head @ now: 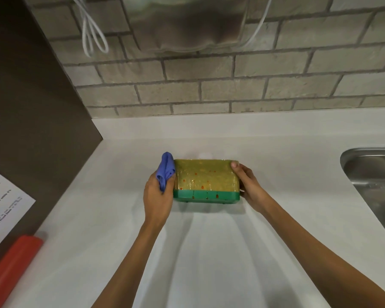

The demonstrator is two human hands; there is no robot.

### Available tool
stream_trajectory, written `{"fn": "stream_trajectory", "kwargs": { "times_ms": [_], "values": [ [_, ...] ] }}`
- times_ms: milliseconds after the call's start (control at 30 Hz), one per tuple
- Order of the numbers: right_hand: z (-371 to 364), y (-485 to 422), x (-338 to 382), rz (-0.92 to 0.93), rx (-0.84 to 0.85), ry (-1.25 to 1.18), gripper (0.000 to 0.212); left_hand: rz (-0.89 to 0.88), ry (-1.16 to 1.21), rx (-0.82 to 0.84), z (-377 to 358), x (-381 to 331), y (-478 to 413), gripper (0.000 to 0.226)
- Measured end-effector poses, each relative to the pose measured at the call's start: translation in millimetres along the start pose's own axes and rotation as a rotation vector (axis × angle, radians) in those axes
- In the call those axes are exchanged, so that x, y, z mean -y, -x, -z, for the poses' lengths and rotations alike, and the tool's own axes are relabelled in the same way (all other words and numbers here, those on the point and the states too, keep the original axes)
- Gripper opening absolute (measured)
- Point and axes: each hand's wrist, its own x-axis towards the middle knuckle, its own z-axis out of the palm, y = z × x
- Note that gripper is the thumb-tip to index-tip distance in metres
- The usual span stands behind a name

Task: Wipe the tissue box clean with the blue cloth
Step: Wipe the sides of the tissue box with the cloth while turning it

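Note:
The tissue box [206, 180] stands on the white counter [111, 230] in the middle of the view, yellow-green with red spots and a green band along its near edge. My left hand [157, 196] holds the bunched blue cloth [166, 171] pressed against the box's left end. My right hand [248, 185] grips the box's right end, thumb on the top far corner.
A steel sink [373, 181] lies at the right edge. A red cylinder [11, 265] and a printed sheet [2, 207] sit at the near left beside a dark panel [31, 107]. A brick wall [209, 85] backs the counter, with a grey cloth and white cables hanging above.

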Motion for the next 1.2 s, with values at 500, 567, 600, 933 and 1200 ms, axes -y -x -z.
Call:
{"fn": "stream_trajectory", "kwargs": {
  "times_ms": [500,567,600,933,1200],
  "values": [
    [-3,3,-1,-0.044,0.225,0.002,0.099,0.011,-0.017,-0.163,-20,-25,-2,0.024],
    [-3,4,-1,-0.043,0.232,0.021,0.103,-0.03,-0.142,-0.178,-24,-25,6,0.036],
    [-3,4,-2,-0.043,0.231,0.033,0.107,-0.058,-0.185,-0.161,-25,-25,9,0.043],
    [-6,-4,-6,-0.01,0.164,0.026,0.056,-0.272,-0.206,-0.056,-16,2,33,0.051],
    [-8,-8,-7,-0.025,0.145,0.011,0.062,-0.665,-0.599,0.048,-39,-2,59,0.05]
  ]
}}
